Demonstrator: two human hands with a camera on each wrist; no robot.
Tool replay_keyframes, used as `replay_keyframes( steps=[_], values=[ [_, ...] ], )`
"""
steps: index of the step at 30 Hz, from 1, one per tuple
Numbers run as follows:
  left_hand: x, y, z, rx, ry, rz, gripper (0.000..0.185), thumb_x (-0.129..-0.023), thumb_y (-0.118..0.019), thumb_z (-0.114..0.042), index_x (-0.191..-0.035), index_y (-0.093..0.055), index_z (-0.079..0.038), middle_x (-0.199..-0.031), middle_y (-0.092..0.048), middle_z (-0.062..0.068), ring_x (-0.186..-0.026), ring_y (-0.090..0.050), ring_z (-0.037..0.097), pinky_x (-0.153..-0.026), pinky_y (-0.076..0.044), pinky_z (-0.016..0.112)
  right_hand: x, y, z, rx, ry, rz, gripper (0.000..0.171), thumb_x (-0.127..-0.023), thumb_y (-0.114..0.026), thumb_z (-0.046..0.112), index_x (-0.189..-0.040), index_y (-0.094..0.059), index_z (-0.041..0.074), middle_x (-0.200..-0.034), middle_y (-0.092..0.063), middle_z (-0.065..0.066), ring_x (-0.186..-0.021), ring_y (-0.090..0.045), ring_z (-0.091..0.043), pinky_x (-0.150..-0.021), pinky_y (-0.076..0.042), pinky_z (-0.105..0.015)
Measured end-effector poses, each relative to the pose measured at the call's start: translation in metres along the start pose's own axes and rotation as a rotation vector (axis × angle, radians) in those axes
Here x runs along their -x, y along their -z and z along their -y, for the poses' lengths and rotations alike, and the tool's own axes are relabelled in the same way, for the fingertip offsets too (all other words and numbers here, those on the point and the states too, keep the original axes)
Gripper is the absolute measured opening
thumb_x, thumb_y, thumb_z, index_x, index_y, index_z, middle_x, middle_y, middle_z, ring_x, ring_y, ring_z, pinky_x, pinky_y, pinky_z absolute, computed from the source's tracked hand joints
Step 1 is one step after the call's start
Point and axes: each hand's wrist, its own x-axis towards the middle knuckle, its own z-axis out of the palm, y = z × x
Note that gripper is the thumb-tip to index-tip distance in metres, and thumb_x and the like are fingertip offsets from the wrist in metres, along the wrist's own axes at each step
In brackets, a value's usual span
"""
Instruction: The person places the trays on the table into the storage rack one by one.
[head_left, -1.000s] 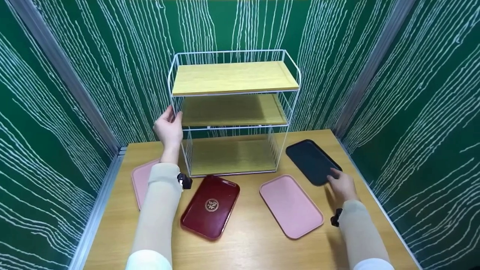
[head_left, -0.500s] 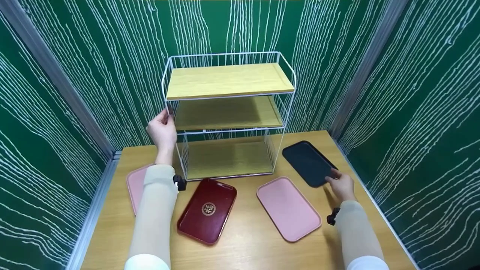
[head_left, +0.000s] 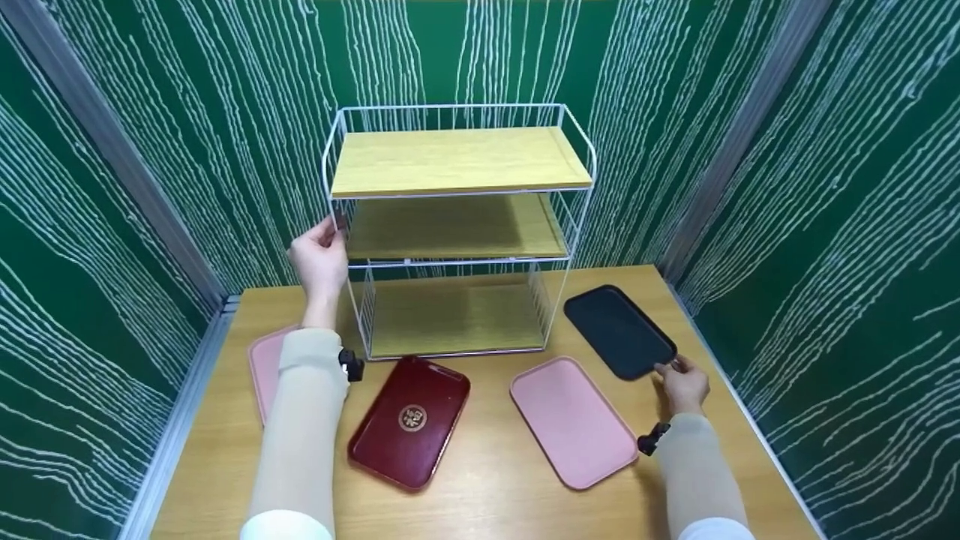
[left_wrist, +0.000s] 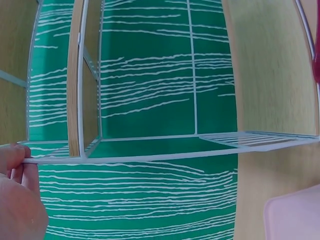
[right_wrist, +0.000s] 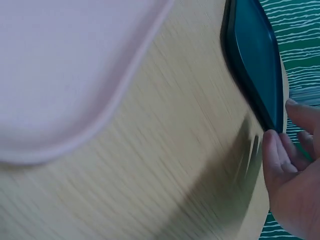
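A white wire rack (head_left: 457,225) with three wooden shelves stands at the back of the table. My left hand (head_left: 319,259) pinches its front left wire post at the middle shelf; the left wrist view shows the fingers (left_wrist: 15,165) on that wire (left_wrist: 150,156). A black tray (head_left: 619,330) lies to the right of the rack. My right hand (head_left: 681,382) pinches its near corner, and in the right wrist view the fingertips (right_wrist: 280,150) close on the tray's rim (right_wrist: 250,65), lifted slightly off the wood.
A dark red tray (head_left: 409,421) with a gold emblem lies in front of the rack. A pink tray (head_left: 574,420) lies right of it, another pink tray (head_left: 264,367) partly under my left forearm. Green patterned walls close in the wooden table (head_left: 487,495) on three sides.
My right hand slid from on top of the black tray back to its near corner and took hold of the rim. My left hand kept its hold on the rack post.
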Motion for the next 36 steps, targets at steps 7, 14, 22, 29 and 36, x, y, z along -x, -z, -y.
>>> replay_keyframes(
  steps=[7, 14, 22, 29, 36],
  values=[
    [0.0, 0.001, 0.002, -0.008, 0.015, 0.014, 0.028, -0.104, -0.068, 0.0, -0.13, -0.076, -0.004, -0.124, -0.077, 0.013, -0.109, -0.075, 0.022, -0.094, -0.06, 0.028, -0.021, -0.004, -0.015, -0.17, -0.139, 0.043, 0.077, -0.105, -0.063, -0.003, -0.17, -0.025, 0.01, -0.175, -0.028, -0.014, -0.147, -0.046, -0.027, -0.115, -0.045, -0.035],
    [-0.004, 0.003, 0.004, -0.012, -0.027, 0.009, 0.025, -0.101, -0.071, 0.001, -0.125, -0.078, -0.002, -0.118, -0.079, 0.015, -0.105, -0.077, 0.024, -0.09, -0.061, 0.028, -0.052, -0.01, -0.037, -0.297, -0.173, 0.051, 0.085, -0.103, -0.067, -0.003, -0.172, -0.021, 0.017, -0.175, -0.029, -0.005, -0.151, -0.044, -0.02, -0.111, -0.046, -0.027],
    [-0.005, 0.003, 0.005, -0.005, -0.012, 0.022, 0.026, -0.1, -0.073, -0.001, -0.126, -0.078, -0.004, -0.118, -0.079, 0.013, -0.105, -0.077, 0.023, -0.091, -0.061, 0.029, -0.061, -0.013, -0.049, -0.257, -0.167, -0.001, 0.082, -0.102, -0.073, 0.006, -0.17, -0.029, 0.017, -0.174, -0.032, -0.006, -0.154, -0.04, -0.02, -0.117, -0.039, -0.027],
    [-0.005, 0.002, 0.005, -0.003, 0.013, 0.031, 0.028, -0.1, -0.072, 0.0, -0.127, -0.078, -0.006, -0.119, -0.079, 0.011, -0.106, -0.076, 0.019, -0.092, -0.06, 0.028, -0.003, -0.026, -0.012, -0.268, -0.179, -0.087, 0.076, -0.102, -0.069, 0.0, -0.168, -0.032, 0.007, -0.172, -0.034, -0.013, -0.155, -0.038, -0.024, -0.121, -0.035, -0.031],
    [-0.007, 0.002, 0.006, -0.012, 0.012, 0.028, 0.027, -0.1, -0.072, 0.0, -0.127, -0.078, -0.005, -0.118, -0.079, 0.011, -0.105, -0.077, 0.02, -0.09, -0.061, 0.028, -0.002, -0.03, -0.005, -0.223, -0.183, -0.086, 0.075, -0.102, -0.066, -0.005, -0.168, -0.031, 0.007, -0.172, -0.033, -0.015, -0.155, -0.038, -0.027, -0.12, -0.036, -0.035]
  ],
)
